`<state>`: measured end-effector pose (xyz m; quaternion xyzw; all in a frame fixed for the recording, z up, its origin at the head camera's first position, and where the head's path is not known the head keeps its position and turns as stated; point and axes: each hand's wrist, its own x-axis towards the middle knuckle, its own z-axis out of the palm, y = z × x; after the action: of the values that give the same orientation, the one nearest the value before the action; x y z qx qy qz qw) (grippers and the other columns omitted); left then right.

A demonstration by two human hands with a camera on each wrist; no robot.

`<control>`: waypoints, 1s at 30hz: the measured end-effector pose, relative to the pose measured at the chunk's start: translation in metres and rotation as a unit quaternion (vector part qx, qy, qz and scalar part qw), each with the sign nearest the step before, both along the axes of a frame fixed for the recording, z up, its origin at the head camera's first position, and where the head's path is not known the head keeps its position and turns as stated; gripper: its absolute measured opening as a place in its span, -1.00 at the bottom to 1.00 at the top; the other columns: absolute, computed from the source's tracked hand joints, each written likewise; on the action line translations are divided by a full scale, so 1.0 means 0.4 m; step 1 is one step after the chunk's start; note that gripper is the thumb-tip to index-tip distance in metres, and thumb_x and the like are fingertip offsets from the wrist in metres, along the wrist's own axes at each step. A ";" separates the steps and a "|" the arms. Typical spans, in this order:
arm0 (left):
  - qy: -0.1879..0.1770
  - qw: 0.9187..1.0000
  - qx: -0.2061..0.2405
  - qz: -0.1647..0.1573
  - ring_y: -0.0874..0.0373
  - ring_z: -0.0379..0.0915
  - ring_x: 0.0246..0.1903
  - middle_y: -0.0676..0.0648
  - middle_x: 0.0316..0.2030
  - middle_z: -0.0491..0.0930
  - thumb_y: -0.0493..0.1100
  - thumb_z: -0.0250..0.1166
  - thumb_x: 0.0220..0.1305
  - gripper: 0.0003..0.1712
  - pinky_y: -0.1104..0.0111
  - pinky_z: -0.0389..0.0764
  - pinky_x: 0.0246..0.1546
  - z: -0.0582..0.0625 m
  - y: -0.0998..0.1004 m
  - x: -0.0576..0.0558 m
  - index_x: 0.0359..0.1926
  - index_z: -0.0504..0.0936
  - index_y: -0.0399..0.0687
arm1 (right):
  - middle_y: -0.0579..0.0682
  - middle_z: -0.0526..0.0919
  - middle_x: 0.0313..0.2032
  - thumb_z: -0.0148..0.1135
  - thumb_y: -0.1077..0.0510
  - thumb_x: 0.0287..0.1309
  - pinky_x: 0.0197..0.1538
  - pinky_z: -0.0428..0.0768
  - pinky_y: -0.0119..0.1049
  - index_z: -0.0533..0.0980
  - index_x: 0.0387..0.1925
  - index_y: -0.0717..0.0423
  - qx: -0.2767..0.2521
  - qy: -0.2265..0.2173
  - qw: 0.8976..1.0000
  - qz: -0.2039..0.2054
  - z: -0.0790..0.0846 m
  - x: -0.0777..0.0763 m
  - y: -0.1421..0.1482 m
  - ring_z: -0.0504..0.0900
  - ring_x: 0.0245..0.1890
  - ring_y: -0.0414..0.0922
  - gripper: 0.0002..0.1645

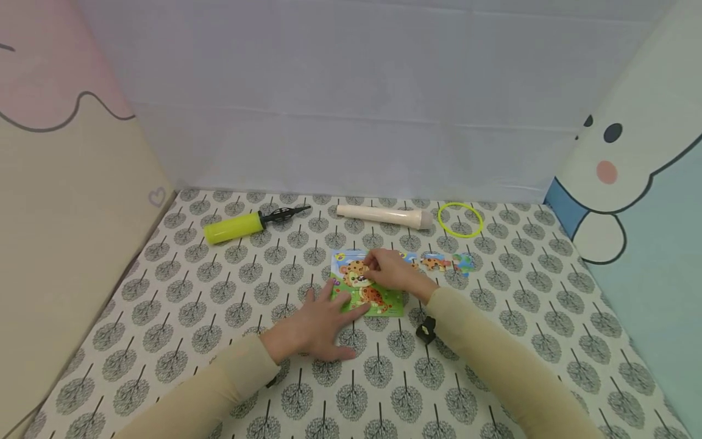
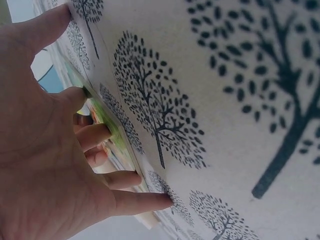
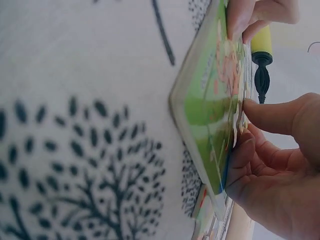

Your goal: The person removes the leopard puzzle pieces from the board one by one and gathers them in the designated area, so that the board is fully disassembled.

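Note:
A jigsaw puzzle board (image 1: 395, 305) with a spotted cartoon leopard on green grass lies flat on the patterned tablecloth. My left hand (image 1: 323, 323) rests with spread fingers on the board's lower left edge; in the left wrist view some fingers (image 2: 95, 136) reach over its rim, while the thumb and another finger are out over the cloth. Over the upper right part of the board, my right hand (image 1: 388, 270) pinches a puzzle piece (image 3: 238, 116) between thumb and fingertips. The hand hides most of that piece in the head view.
Loose puzzle pieces (image 1: 433, 263) lie right of the board. Behind it are a yellow-green hand pump (image 1: 236, 228) with a black nozzle, a whitish microphone-shaped stick (image 1: 381, 214) and a yellow ring (image 1: 440, 223). Fabric walls (image 1: 351, 122) border the table at the back and sides.

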<state>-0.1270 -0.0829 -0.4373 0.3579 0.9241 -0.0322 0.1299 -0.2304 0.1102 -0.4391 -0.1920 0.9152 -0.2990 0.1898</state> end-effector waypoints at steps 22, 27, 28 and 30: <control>-0.015 1.000 -0.022 0.014 -0.45 -0.20 0.32 -0.15 0.31 0.14 0.61 0.02 0.02 0.05 -0.39 0.10 0.08 0.009 0.010 -0.002 0.49 -0.07 0.46 | -0.08 0.56 -0.33 0.30 0.19 0.18 -0.32 0.59 -0.33 0.47 -0.12 0.10 -0.092 0.012 0.996 0.012 -0.005 0.002 0.025 0.55 -0.36 -0.16 -0.75; -0.019 1.000 -0.020 0.013 -0.45 -0.21 0.32 -0.16 0.31 0.13 0.61 0.03 0.02 0.05 -0.40 0.10 0.09 0.010 0.010 -0.002 0.49 -0.07 0.46 | -0.04 0.60 -0.31 0.34 0.21 0.13 -0.33 0.63 -0.26 0.52 -0.11 0.11 -0.147 -0.021 0.989 -0.002 -0.006 0.000 0.037 0.59 -0.33 -0.10 -0.72; -0.019 1.000 -0.020 0.013 -0.45 -0.21 0.32 -0.16 0.32 0.13 0.61 0.03 0.02 0.05 -0.40 0.10 0.09 0.011 0.010 -0.003 0.49 -0.07 0.46 | -0.04 0.61 -0.30 0.35 0.21 0.12 -0.32 0.64 -0.24 0.53 -0.10 0.12 -0.157 -0.026 0.987 -0.003 -0.007 -0.002 0.041 0.60 -0.31 -0.10 -0.71; -0.018 1.000 -0.021 0.013 -0.44 -0.21 0.33 -0.16 0.32 0.12 0.60 0.02 0.03 0.05 -0.40 0.10 0.09 0.012 0.010 -0.003 0.49 -0.08 0.46 | -0.04 0.63 -0.29 0.35 0.20 0.13 -0.28 0.63 -0.24 0.54 -0.08 0.12 -0.167 -0.023 0.986 -0.003 -0.009 -0.006 0.048 0.61 -0.29 -0.11 -0.70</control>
<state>-0.1281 -0.0788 -0.4325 0.3437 0.9253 -0.0431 0.1545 -0.2328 0.1295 -0.4427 -0.2113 0.8484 -0.4525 0.1756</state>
